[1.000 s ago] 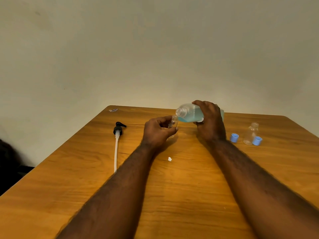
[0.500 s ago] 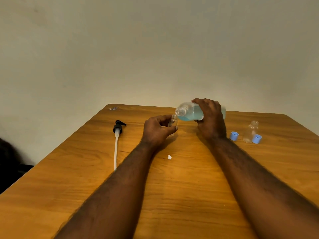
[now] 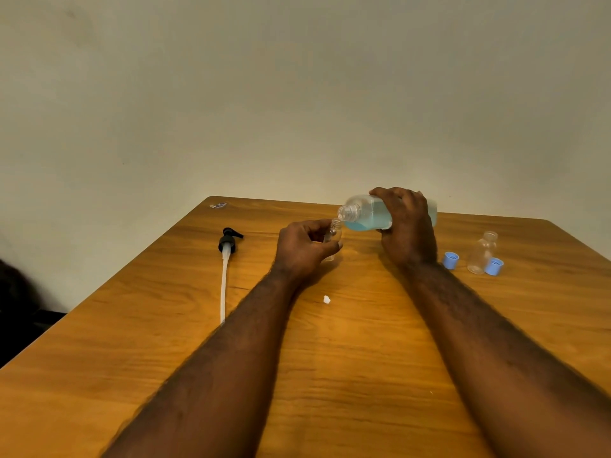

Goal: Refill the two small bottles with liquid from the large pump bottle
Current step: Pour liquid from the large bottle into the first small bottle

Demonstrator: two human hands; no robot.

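Note:
My right hand (image 3: 408,226) grips the large clear bottle (image 3: 367,214) of blue liquid, tipped on its side with its open neck pointing left. My left hand (image 3: 302,249) holds a small clear bottle (image 3: 332,234) upright on the table, its mouth just below and left of the large bottle's neck. A second small clear bottle (image 3: 482,252) stands uncapped at the right, with one blue cap (image 3: 450,260) on its left and another blue cap (image 3: 494,266) in front of it. The black pump head with its white tube (image 3: 226,259) lies on the table at the left.
The wooden table (image 3: 347,358) ends at a plain wall behind. A small white scrap (image 3: 326,299) lies between my forearms. A small shiny wrapper (image 3: 218,205) sits at the far left corner. Something dark (image 3: 16,309) is off the table's left edge.
The large bottle's neck has dipped slightly lower and closer to the small bottle's mouth. Both hands keep their holds.

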